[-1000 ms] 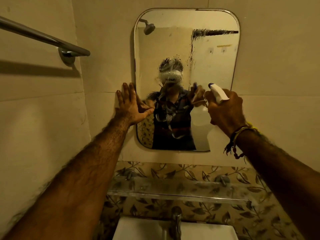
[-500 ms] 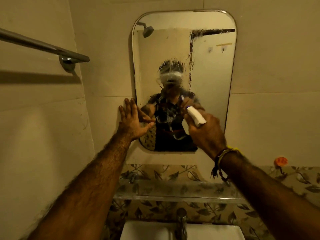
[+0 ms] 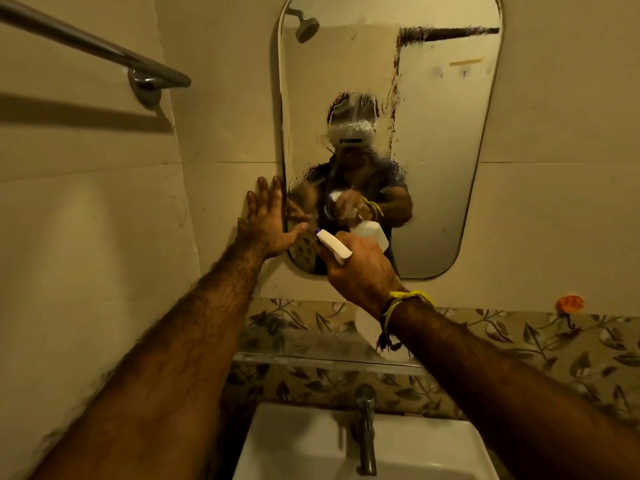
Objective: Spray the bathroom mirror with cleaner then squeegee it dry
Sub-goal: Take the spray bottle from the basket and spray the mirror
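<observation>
Nearest you, your right hand [image 3: 360, 271] is wrapped around the spray bottle [image 3: 334, 247], and in the last second it has dropped and swung left, so the nozzle now points at the mirror's lower left corner. Just left of it, your left hand [image 3: 268, 221] is spread flat on the wall at the mirror's edge, lower than before. Beyond both hands, the mirror [image 3: 443, 168] is wet only in its middle; you're working the spray downward, squeegee not yet due.
</observation>
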`<state>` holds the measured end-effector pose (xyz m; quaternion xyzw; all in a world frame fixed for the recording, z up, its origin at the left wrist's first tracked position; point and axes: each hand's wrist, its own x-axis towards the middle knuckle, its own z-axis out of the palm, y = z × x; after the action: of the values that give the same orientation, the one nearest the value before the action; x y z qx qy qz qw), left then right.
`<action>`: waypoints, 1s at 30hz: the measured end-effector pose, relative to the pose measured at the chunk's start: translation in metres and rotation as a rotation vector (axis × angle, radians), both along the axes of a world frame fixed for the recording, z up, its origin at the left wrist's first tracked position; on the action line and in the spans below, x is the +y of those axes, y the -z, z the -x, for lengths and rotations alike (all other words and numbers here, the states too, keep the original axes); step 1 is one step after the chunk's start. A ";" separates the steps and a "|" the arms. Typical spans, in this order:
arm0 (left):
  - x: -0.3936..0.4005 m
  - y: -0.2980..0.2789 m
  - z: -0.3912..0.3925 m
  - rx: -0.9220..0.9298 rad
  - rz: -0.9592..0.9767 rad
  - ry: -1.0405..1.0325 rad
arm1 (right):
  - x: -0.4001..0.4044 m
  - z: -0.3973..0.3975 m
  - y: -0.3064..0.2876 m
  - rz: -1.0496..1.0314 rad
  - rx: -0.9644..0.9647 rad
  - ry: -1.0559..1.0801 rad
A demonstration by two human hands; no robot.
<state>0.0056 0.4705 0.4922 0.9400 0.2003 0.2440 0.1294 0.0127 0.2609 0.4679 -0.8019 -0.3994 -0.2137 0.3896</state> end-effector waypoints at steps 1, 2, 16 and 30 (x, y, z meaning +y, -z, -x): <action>0.002 0.000 0.001 0.001 -0.003 0.003 | -0.002 -0.003 0.005 0.029 0.009 0.003; 0.003 0.000 0.001 0.003 -0.007 0.004 | -0.005 -0.006 0.011 0.064 0.019 0.012; -0.027 0.013 -0.023 -0.040 0.157 -0.234 | -0.084 -0.060 0.059 0.146 0.207 0.314; -0.042 -0.017 -0.022 -0.325 0.142 -0.157 | -0.118 -0.065 0.018 -0.039 0.081 0.522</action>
<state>0.0279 0.4282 0.5091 0.8581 0.2664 0.3872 0.2066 0.0780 0.1430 0.4500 -0.8779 -0.1591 -0.2824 0.3523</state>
